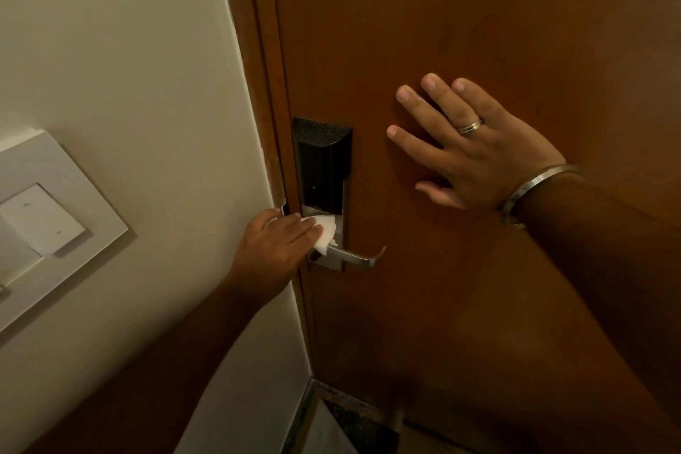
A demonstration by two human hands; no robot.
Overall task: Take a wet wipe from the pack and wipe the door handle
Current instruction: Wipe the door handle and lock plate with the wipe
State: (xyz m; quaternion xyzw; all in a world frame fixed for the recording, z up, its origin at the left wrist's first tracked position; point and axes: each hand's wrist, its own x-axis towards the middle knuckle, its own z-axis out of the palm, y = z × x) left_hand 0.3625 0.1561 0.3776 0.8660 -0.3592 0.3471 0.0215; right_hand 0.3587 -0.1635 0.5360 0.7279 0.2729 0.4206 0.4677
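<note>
Two hands are up at the wooden door. The left hand has its fingers curled over a crumpled white wet wipe, pinching it against the metal plate of the lock, right at the base of the silver door handle. That wipe pokes out just past the fingertips, touching the root of the lever, and the lever itself runs away from the hand toward the other arm, its tip bent upward and bare. Directly above the left hand's knuckles sits the black lock housing, tall and dark, with its lower edge just over the wipe.

Over on the other side, the right hand lies spread flat on the door panel, fingers splayed wide, gripping nothing, palm pressed to the wood. It sits higher than the handle and well apart from it. There's a ring on one finger and a metal bangle at the wrist.

Beyond the left forearm, on the pale wall, a white switch plate is mounted. Below both arms a strip of dark speckled floor shows at the foot of the door.
</note>
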